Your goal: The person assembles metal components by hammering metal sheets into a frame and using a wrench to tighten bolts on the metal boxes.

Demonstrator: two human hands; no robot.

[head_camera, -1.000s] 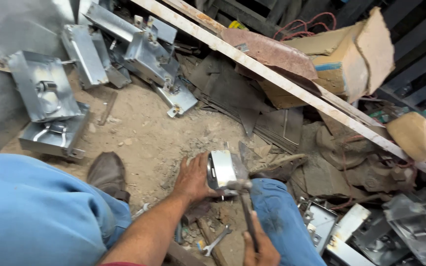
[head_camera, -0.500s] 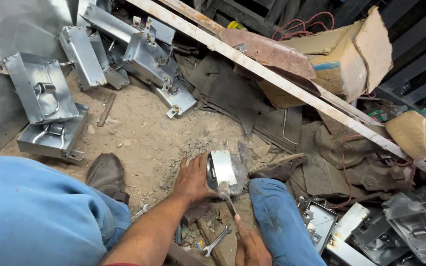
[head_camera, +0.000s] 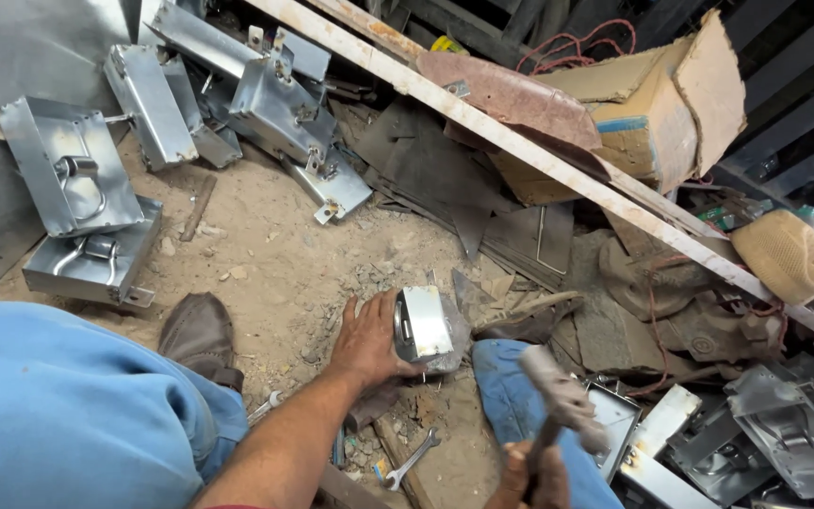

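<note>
My left hand (head_camera: 367, 337) grips a small shiny metal box (head_camera: 422, 324), holding it upright on its edge on the dirt floor between my knees. My right hand (head_camera: 531, 479), at the bottom edge of the view, is closed on the handle of a hammer (head_camera: 558, 398). The hammer's head is blurred and sits to the right of the box and a little below it, apart from it. My blue-clad left leg (head_camera: 68, 415) fills the lower left, and my right knee (head_camera: 511, 386) is under the hammer.
Several shiny metal boxes (head_camera: 73, 170) lie at the upper left. A long rusty white bar (head_camera: 558, 160) runs diagonally across. A torn cardboard box (head_camera: 661, 104) and dark metal sheets (head_camera: 482, 207) lie beyond it. A spanner (head_camera: 412, 460) lies near my feet.
The hammer has swung away from the box, to the right and down, and is now motion-blurred. My left hand keeps the box in the same place.
</note>
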